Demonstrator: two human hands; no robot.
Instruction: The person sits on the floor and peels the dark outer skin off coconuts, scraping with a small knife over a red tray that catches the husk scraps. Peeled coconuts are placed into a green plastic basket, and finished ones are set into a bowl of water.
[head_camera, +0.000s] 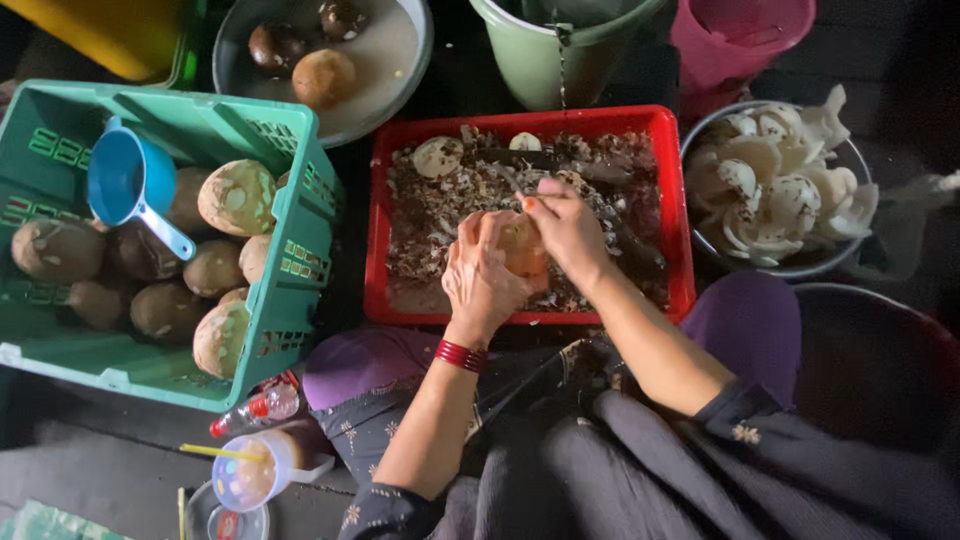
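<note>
Left hand (480, 275) wrapping around a round pale-brown coconut kernel (524, 245), fingers closed on it, holding it above the red tray (378, 230). Right hand (568, 228) pressing on the top of the same kernel, fingers pinched together on a small tool with an orange tip (522, 202) — not possible to tell which kind of tool. Red bangles (461, 355) sitting on the left wrist. Lying under both hands, inside the tray, a layer of brown peelings (430, 215) and one pale peeled piece (437, 156) near the far side. Standing right of the tray, a metal bowl (800, 268) filled with white peeled pieces (770, 180). Standing left of the tray, a green crate (300, 200) holding brown unpeeled kernels (235, 197) and a blue scoop (125, 180). Behind — a round basin (400, 80), a green bucket (540, 60), a pink bucket (735, 35).
</note>
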